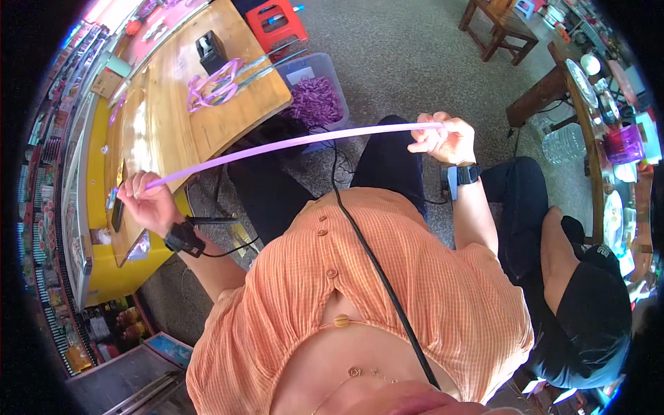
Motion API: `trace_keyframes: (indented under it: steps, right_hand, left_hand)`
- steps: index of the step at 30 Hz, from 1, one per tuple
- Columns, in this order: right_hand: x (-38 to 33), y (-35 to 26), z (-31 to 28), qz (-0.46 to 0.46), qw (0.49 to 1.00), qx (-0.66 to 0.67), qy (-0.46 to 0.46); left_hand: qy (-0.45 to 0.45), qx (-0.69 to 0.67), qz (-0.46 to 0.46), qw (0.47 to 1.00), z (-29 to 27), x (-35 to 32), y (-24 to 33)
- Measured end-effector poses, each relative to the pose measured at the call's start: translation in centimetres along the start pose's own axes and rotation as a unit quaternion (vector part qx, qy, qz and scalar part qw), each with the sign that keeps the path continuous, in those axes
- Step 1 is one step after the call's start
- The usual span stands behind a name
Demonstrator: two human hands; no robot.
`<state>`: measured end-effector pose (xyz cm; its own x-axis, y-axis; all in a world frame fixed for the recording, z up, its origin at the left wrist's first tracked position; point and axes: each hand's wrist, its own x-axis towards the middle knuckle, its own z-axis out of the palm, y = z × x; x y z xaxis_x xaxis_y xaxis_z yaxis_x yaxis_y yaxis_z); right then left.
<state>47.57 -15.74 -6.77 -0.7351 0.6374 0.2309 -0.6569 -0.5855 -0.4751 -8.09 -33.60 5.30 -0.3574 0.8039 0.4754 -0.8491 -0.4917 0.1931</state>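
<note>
A long, flat purple ribbon point(297, 141) is stretched in front of my body, bowing slightly upward in the view. Its left end is pinched between the thumb and fingers of my left hand point(149, 205), near the edge of the wooden table. My right hand point(448, 139) grips the other end, fingers curled, above the floor on the right. On the table lies a loose tangle of purple ribbon point(209, 97). Beside the table, a clear plastic bin point(337, 83) contains a heap of small purple pieces point(315, 100).
A black tape dispenser point(209, 52) stands on the wooden table point(238, 128). Behind it is a red stool point(278, 28). At right are a wooden chair point(499, 29), a cluttered bench and a seated person in black point(588, 318). A black cable point(370, 252) hangs down my front.
</note>
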Motion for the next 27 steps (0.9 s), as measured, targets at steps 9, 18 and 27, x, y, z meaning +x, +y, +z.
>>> trace_keyframes:
  steps: [9, 18, 27]
  right_hand:
    - [1.5, 1.3, 4.2, -0.237, 0.963, 0.057, 0.117]
    - [1.5, 0.2, 5.4, -0.196, 0.976, -0.006, 0.097]
    - [4.2, 2.9, 8.4, -0.175, 0.947, -0.245, 0.114]
  left_hand:
    - [0.014, -0.021, -0.002, 1.000, -0.4, -0.5, -2.0]
    - [0.012, 0.012, 0.013, 1.000, 0.4, -0.2, -2.6]
    - [-0.027, 0.515, -0.087, 0.852, 3.3, -2.1, -14.0]
